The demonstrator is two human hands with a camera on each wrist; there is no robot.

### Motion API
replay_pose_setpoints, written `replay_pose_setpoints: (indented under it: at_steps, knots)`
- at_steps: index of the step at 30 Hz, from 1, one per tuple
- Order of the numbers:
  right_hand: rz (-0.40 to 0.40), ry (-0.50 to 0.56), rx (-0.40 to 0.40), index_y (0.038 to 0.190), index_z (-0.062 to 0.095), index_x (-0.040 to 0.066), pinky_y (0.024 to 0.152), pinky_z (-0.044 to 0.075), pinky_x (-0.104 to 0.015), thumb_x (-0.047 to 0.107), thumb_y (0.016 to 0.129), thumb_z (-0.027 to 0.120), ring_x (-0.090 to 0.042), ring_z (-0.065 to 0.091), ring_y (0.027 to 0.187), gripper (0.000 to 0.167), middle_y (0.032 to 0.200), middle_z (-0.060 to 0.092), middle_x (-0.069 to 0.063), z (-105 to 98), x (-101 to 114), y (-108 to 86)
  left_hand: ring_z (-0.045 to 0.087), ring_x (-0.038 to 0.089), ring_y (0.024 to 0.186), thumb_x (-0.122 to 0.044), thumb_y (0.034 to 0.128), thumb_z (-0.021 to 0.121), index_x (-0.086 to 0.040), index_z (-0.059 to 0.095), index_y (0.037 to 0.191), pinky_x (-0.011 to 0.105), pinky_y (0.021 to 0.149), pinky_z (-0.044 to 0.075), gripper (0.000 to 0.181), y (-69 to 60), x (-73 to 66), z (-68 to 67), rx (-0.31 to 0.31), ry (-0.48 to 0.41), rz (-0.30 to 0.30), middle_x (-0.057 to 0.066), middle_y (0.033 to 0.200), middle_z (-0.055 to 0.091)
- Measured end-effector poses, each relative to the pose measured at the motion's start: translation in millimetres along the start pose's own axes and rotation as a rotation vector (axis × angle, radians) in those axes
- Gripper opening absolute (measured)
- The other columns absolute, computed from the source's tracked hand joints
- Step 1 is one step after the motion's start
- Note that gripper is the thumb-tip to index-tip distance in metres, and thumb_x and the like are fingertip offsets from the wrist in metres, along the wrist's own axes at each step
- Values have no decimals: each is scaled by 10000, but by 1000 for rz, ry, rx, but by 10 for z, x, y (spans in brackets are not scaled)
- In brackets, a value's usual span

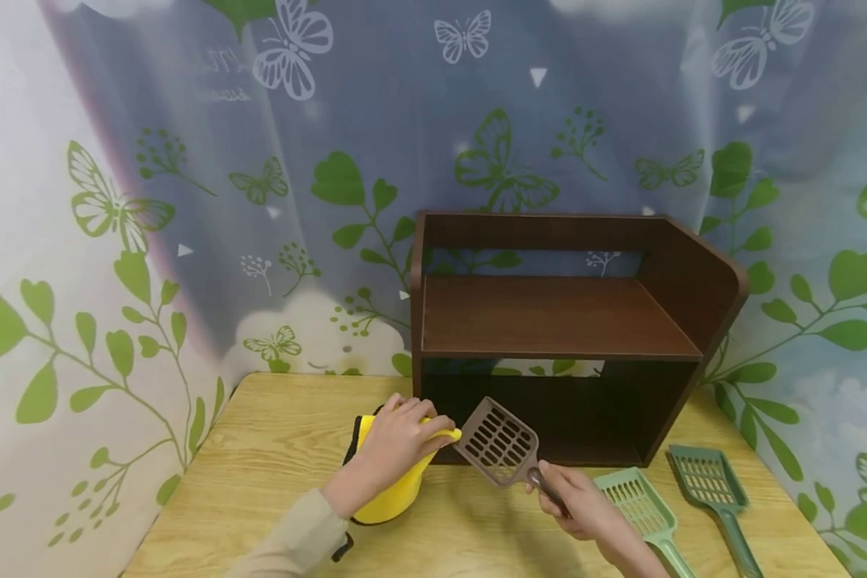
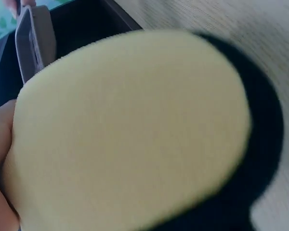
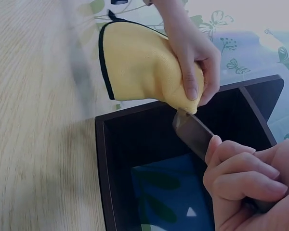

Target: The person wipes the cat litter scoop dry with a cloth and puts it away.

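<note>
My left hand (image 1: pixel 397 437) grips a yellow cloth (image 1: pixel 390 499) with black edging, and a pinched fold of it touches the corner of a brown slotted scoop (image 1: pixel 500 441). In my right hand (image 1: pixel 578 504) is the scoop's handle, the slotted head tilted up in front of the shelf. The left wrist view is mostly filled by the cloth (image 2: pixel 130 130), with part of the scoop (image 2: pixel 36 38) behind it. In the right wrist view, the left thumb presses the cloth (image 3: pixel 139 62) near the scoop's edge (image 3: pixel 195 132), and the right fingers (image 3: pixel 241 173) curl round the handle.
A dark brown two-level shelf (image 1: pixel 549 317) stands at the back of the wooden table (image 1: pixel 282 417). To the right lie a light green scoop (image 1: pixel 639 506) and a dark green scoop (image 1: pixel 710 478). A curtain (image 1: pixel 376 96) with leaves and butterflies hangs behind.
</note>
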State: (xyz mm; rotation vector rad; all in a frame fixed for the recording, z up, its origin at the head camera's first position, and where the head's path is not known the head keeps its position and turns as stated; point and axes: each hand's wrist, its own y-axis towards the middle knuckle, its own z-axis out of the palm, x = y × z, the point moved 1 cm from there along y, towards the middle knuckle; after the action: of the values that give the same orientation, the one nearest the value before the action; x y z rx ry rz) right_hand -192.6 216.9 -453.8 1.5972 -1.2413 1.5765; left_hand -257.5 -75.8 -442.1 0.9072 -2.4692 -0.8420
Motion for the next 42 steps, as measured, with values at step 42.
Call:
replay_pose_setpoints:
  at_steps: [42]
  knots:
    - [23,57,52,1055,586,10,392,213,-169,415,1113,329,7,217,413,483,630,402,79,29,-67,-102,662,139,898,-253,1001,663,-81,729,1143,229,773,515,232,265,-150,395,55,-1094,-742,90,1086,736]
